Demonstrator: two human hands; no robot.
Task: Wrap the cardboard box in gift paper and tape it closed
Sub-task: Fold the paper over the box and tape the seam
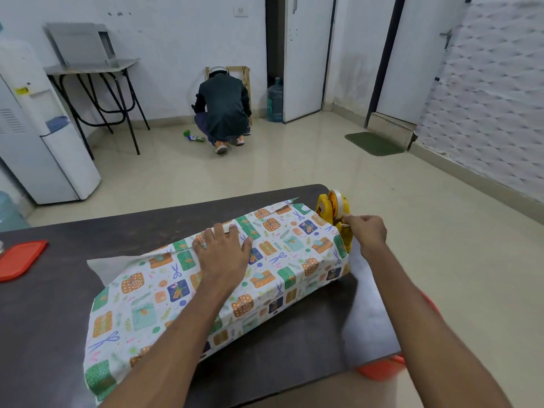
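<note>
A long box covered in gift paper (276, 260) printed with presents and scissors lies diagonally on the dark table (59, 304). My left hand (223, 251) presses flat on the top of it, fingers spread over the paper seam. A yellow tape dispenser (334, 210) stands at the box's far right end. My right hand (366, 231) pinches the tape end at the dispenser's cutter. The cardboard itself is hidden under the paper, and the paper's white underside shows at the left flap (112, 265).
A red lid (20, 259) lies at the table's left edge. An orange thing (382, 368) shows below the table's right edge. A person (223, 110) crouches by the far wall. A water dispenser (38, 128), a folding table (94, 69) and a green mat (374, 143) stand on the floor.
</note>
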